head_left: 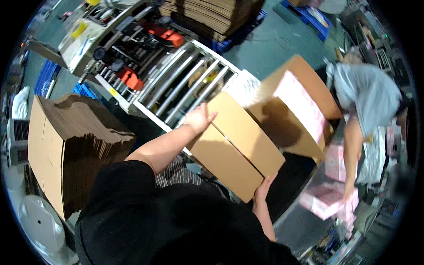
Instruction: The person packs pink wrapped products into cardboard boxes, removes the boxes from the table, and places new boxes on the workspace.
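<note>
- Stack [46, 154]: flat cardboard on edge, well left of L hand; prob. kept there to be w/in easy reach.
- Rollers [185, 84]: just beyond L hand, w/ orange-fitted machine [130, 79] further off on that side; frame runs close past the hand, so work height likely suits handling.
- L hand [199, 118]: clamped on box's left short end, near the seam; fingers over the edge, presumably to keep the flaps down & that end steady.
- Box [225, 163]: b/w the two hands, in front of torso. Flap face turned up toward the wearer, flaps meeting at a thin dark gap. Long axis runs diag., from L hand (far left) to R hand (near right); seam runs the same way. Can't tell what bears its underside.
- R hand [264, 187]: clamped on opp. short end, also by the seam; hands well apart, prob. b/c gripping both ends balances the length. Some fingers hidden.
- Open box [276, 121]: beyond R hand, flaps spread, pink-white stuff inside; open side likely left accessible.
- Pink box [324, 201]: right of R hand, co-worker's hand [348, 194] at it, apparently steadying it.
</note>
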The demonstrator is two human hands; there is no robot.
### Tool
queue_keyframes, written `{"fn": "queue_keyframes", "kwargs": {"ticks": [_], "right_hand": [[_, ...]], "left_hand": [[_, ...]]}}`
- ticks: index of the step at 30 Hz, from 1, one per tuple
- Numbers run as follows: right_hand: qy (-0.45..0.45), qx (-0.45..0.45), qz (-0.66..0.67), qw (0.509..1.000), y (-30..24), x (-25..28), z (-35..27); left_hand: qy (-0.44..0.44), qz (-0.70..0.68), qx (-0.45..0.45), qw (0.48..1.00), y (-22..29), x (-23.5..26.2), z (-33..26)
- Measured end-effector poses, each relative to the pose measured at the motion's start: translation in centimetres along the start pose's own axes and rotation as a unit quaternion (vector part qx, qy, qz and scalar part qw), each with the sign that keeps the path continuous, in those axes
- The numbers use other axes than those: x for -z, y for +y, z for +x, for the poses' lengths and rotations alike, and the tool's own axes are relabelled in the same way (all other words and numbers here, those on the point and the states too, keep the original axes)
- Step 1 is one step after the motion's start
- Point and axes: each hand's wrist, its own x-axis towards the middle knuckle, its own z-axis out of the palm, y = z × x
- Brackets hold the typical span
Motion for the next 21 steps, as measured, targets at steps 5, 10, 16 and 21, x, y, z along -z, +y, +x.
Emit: {"fn": "queue_keyframes", "kwargs": {"ticks": [5,10,16,21], "right_hand": [[0.053,-0.029,0.058,0.996,-4.2,-15.8,-0.5],[-0.073,0.088,-0.055,0.992,-7.0,-30.6,9.1],[-0.158,0.062,0.104,0.98,-14.3,-47.3,13.3],[-0.188,0.078,0.087,0.975,-11.9,-52.1,16.4]], "left_hand": [[0.029,0.001,-0.059,0.998,-5.2,9.5,9.3],[0.209,0.146,-0.095,0.962,-15.4,14.8,18.7],[0.163,0.149,-0.002,0.975,-19.9,20.5,15.9],[0.163,-0.027,-0.076,0.983,-17.6,20.2,5.5]]}}
